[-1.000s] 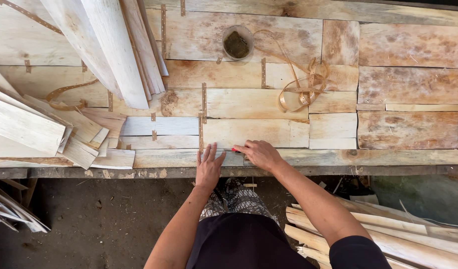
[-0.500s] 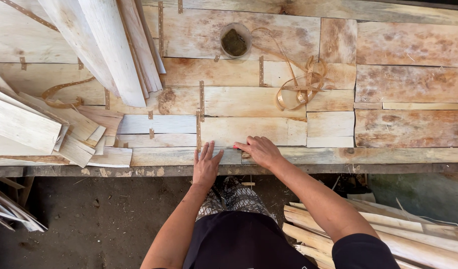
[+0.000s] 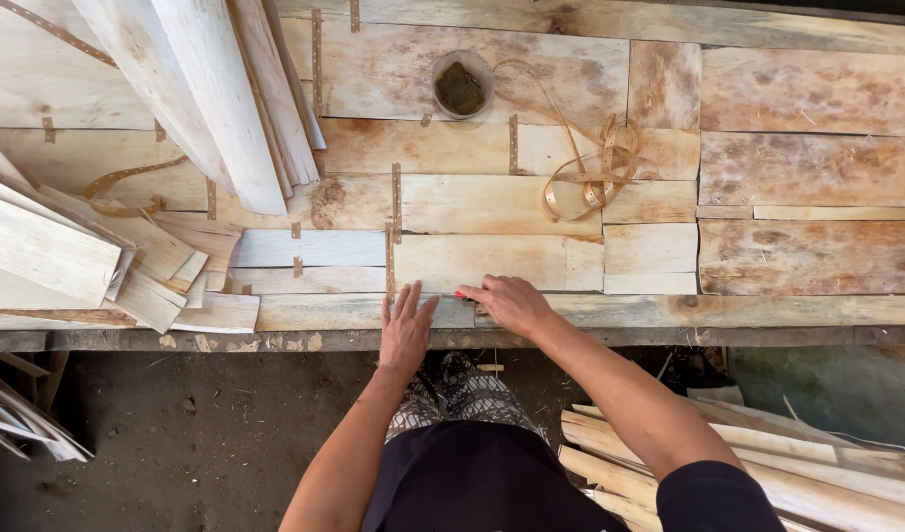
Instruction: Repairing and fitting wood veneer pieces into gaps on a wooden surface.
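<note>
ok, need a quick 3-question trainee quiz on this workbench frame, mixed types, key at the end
1. True or false: the left hand lies flat, fingers spread, on the veneer strip at the bench's near edge.
2. Multiple choice: the round pot sits (A) beside the right hand, (B) at the far side of the bench, beyond the coiled tape, (C) on the floor.
3. Fill in: the small item pinched in the right hand shows a ___ tip.

Key: 1 true; 2 B; 3 red.
</note>
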